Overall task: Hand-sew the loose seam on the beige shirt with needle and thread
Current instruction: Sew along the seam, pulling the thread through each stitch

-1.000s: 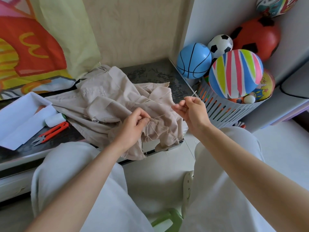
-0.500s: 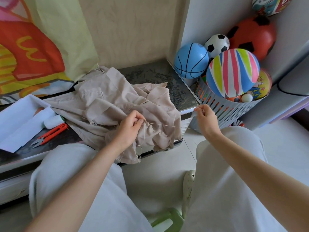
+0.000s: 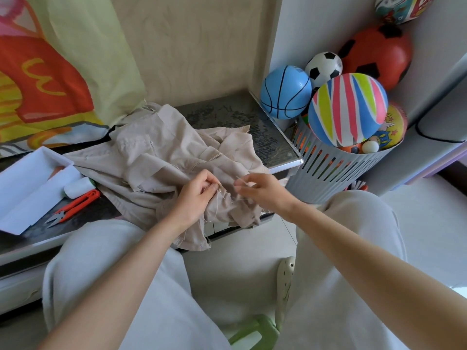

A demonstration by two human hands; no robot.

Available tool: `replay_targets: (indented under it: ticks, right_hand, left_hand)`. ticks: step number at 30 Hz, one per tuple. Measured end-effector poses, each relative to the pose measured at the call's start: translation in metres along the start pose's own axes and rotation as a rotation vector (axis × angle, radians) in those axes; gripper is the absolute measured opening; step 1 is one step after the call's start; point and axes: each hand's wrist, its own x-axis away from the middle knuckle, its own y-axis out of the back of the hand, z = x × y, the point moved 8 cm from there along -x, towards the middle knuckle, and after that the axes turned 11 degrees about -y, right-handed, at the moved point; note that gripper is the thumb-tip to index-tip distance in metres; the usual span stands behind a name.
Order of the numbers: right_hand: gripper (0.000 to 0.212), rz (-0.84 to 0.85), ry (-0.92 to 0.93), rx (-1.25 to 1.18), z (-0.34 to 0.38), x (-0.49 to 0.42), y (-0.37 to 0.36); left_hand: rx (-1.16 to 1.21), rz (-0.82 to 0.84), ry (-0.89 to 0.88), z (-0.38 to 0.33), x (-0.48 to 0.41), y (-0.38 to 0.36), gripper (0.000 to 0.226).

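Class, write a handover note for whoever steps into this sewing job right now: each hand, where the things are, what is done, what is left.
Left hand: pinches the seam of the beige shirt, which lies bunched on the dark table.
Right hand: close beside the seam, blurred; whether it holds the needle cannot be told.
Thread hangs from the seam by the left hand.
Orange snips and white spool lie on the table, to the left.
Done: stitching started.
Left: probably finish the seam, knot, snip the thread.
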Motion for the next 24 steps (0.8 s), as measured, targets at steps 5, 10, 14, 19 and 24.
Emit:
replay_targets:
  ticks: [5,10,14,19,24]
  right_hand:
    - [0.014,0.142,-0.1,0.125,0.0,-0.01,-0.03]
    - [0.024,0.079,-0.108,-0.009,-0.004,-0.021,-0.017]
    - [0.027,-0.202,-0.098,-0.052,-0.005,-0.029,0.014]
    - [0.027,-0.378,-0.141,-0.148,-0.018,-0.038,0.034]
    - [0.024,-0.435,-0.214,-0.079,-0.033,-0.04,0.041]
  left_hand:
    - [0.026,0.008,-0.013,-0.001,0.0,0.001,0.02]
    - [0.051,0.005,-0.021,0.002,0.002,0.006,0.021]
    - [0.05,0.012,-0.014,0.005,0.003,0.006,0.022]
    - [0.051,0.012,-0.008,0.003,0.006,0.007,0.023]
    - [0.046,0.009,-0.002,0.003,0.006,0.007,0.022]
